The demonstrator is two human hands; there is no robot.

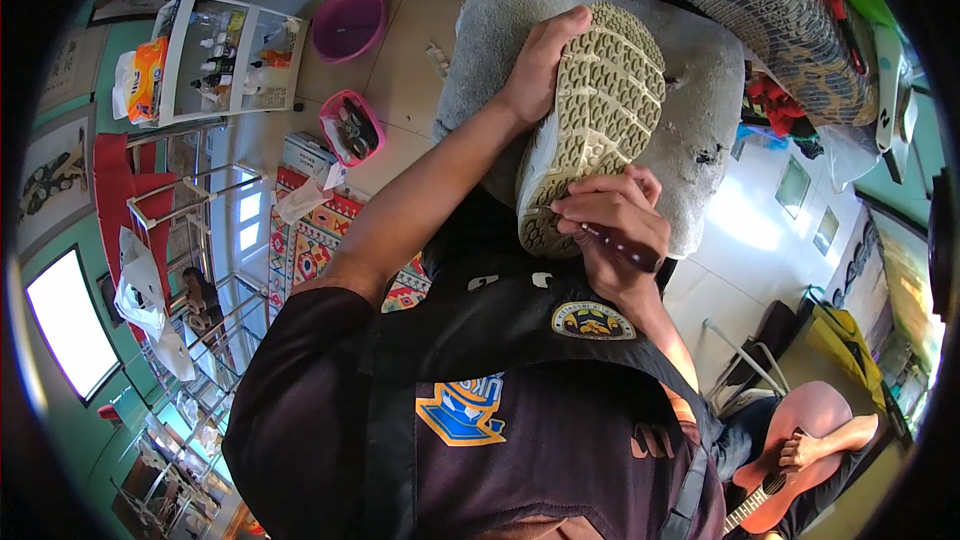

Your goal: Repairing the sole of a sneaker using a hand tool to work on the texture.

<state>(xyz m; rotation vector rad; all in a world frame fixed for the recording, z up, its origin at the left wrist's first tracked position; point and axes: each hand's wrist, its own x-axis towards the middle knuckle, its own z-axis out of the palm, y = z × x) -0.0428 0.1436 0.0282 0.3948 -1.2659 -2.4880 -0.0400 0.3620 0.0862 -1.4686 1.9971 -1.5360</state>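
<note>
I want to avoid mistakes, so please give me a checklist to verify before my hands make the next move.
1. Left hand holding the shoe: ok, at its far end.
2. Sole turned up: ok.
3. Right hand gripping the dark-handled tool: ok.
4. Left hand apart from the tool: ok.
5. Tool's tip touching the sole: cannot tell.
6. Grey cloth unmarked: not ok, dark patches show.

The shoe sole [612, 90] looks like matt rubber, rough with tread; the towel [695, 120], coarse cloth (scuffed in dark patches); the shirt [575, 430], matt cloth. The tool handle [628, 250] looks glossy, the basin [373, 28] smooth plastic, the guitar [800, 416] smooth wood, the floor tiles [745, 222] shiny.
</note>
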